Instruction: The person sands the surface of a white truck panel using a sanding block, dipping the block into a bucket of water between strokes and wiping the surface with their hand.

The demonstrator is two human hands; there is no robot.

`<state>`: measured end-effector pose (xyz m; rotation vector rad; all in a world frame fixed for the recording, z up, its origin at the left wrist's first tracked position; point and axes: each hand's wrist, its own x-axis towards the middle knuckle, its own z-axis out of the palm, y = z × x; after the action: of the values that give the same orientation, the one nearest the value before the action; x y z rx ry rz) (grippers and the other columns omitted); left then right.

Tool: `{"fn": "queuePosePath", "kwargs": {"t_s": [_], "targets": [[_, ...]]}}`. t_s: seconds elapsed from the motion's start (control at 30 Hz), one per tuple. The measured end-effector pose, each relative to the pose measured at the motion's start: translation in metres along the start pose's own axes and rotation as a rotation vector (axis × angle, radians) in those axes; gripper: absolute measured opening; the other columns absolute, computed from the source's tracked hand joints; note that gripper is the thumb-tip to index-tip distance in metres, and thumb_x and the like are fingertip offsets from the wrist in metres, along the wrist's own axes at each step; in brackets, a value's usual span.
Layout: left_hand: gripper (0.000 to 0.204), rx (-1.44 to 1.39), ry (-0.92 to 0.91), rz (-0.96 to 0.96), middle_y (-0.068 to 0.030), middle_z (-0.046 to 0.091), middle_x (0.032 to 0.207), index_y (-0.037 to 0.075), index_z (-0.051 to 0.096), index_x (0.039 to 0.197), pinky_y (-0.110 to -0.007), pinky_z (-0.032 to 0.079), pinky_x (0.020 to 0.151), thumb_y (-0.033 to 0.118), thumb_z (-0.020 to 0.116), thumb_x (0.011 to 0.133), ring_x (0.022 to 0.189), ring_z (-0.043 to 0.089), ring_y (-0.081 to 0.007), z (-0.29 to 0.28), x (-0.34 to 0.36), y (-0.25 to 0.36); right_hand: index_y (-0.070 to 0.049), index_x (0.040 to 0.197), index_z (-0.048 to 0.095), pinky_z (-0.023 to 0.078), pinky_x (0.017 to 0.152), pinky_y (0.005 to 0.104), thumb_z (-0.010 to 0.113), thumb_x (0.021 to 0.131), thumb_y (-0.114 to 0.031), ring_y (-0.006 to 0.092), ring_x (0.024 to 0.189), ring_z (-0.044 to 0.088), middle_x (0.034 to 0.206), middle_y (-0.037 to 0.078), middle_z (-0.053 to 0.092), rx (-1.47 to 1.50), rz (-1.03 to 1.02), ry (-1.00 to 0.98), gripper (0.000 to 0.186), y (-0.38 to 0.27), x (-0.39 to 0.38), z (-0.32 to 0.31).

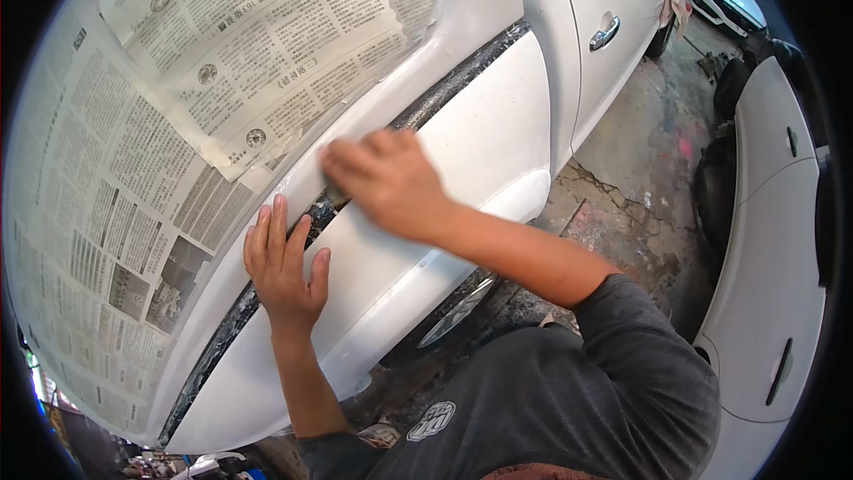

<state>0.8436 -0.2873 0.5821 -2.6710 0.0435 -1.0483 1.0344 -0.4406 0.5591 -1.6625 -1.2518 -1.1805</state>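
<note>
My left hand (289, 271) lies with its fingers stretched out and parted across the edge of a white car body. Under its fingertips and palm run the painted metal and a dark, speckled strip (213, 348). Just ahead and to the right, my right hand (391, 182) is curled over the same strip. Its fingers are bent and smeared by motion. A small dark edge shows beneath them, but the thing they press is too hidden to name. A smooth white panel (484, 120) with a few tiny specks adjoins the strip on the right.
Sheets of newspaper (267, 27) cover the car's surface at the left. A white door with a chrome handle (605, 33) is farther ahead. Beyond the cracked, stained floor (613, 160), a detached-looking pale door panel (773, 240) stands at the right. A wheel (458, 311) shows below.
</note>
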Motion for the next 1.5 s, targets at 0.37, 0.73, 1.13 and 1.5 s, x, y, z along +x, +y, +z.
{"fn": "queuePosePath", "kwargs": {"t_s": [0.37, 0.73, 1.13, 1.5], "targets": [[0.041, -0.083, -0.086, 0.028, -0.0197, 0.051, 0.162, 0.006, 0.065, 0.139, -0.055, 0.027, 0.127, 0.023, 0.063, 0.102, 0.154, 0.041, -0.0377, -0.003, 0.003, 0.000, -0.011, 0.110, 0.074, 0.045, 0.079, 0.0424, 0.066, 0.084, -0.022, 0.0225, 0.091, 0.059, 0.120, -0.001, 0.064, 0.019, -0.020, 0.034, 0.029, -0.017, -0.001, 0.013], [0.051, -0.024, -0.177, 0.042, -0.0191, 0.044, 0.166, 0.003, 0.063, 0.144, -0.053, 0.029, 0.127, 0.023, 0.071, 0.098, 0.155, 0.038, -0.0361, 0.008, 0.048, 0.031, -0.016, 0.135, 0.071, 0.045, 0.092, 0.0418, 0.066, 0.078, 0.002, 0.0279, 0.107, 0.060, 0.128, 0.002, 0.065, -0.083, 0.252, -0.077, 0.060, 0.097, -0.059, -0.089], [0.058, -0.056, -0.095, 0.140, -0.0171, 0.044, 0.166, -0.002, 0.063, 0.141, -0.048, 0.038, 0.122, 0.029, 0.077, 0.094, 0.152, 0.041, -0.0347, 0.061, 0.129, 0.083, -0.007, 0.131, 0.072, 0.047, 0.104, 0.0484, 0.065, 0.081, 0.004, 0.0377, 0.121, 0.058, 0.131, 0.014, 0.063, -0.048, 0.736, -0.485, 0.051, 0.124, -0.319, -0.161], [0.059, -0.040, -0.086, 0.105, -0.0200, 0.041, 0.166, -0.002, 0.061, 0.140, -0.048, 0.037, 0.123, 0.033, 0.076, 0.095, 0.151, 0.039, -0.0372, 0.098, 0.183, 0.128, -0.005, 0.131, 0.073, 0.047, 0.106, 0.0484, 0.067, 0.087, 0.000, 0.0376, 0.124, 0.058, 0.136, 0.014, 0.063, 0.019, 0.902, -0.645, 0.044, 0.148, -0.350, -0.194]]}}
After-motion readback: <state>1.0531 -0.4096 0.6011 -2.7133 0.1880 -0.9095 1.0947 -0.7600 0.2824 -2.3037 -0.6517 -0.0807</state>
